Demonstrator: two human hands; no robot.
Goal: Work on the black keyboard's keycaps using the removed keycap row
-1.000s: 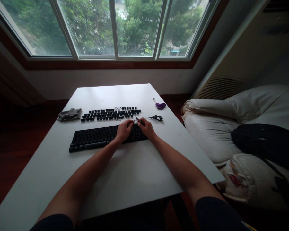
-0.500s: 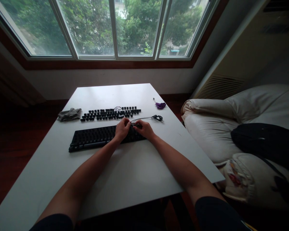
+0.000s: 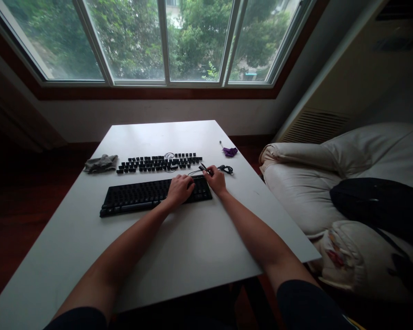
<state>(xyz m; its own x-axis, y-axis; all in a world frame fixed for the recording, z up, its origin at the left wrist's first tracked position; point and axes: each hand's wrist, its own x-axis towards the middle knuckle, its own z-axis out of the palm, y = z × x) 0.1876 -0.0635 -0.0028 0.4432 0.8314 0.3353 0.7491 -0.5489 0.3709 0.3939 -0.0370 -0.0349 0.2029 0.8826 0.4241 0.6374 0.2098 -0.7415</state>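
A black keyboard (image 3: 137,196) lies across the white table (image 3: 189,243), slightly tilted in view. My left hand (image 3: 180,189) rests palm down over its right half, fingers bent with the tips on the keys; nothing shows in its grasp. Just past the keyboard's far right corner, my right hand (image 3: 216,179) pinches a small dark two-pronged tool (image 3: 203,167), its tips pointing up and to the left. Behind the keyboard, loose black keycaps (image 3: 158,162) stand in several rows. A coiled black cable (image 3: 226,169) lies to the right of the right hand.
A crumpled grey cloth (image 3: 101,163) is at the table's left side. Toward the back right lies a purple item with a thin stick (image 3: 230,151). Thin white loops (image 3: 169,156) rest among the keycaps. A pale sofa (image 3: 296,192) with a dark bag (image 3: 375,201) stands to the right.
My hands have moved apart. The left has settled lower onto the keyboard, while the right has shifted right and off its far edge with the tool in its fingers.
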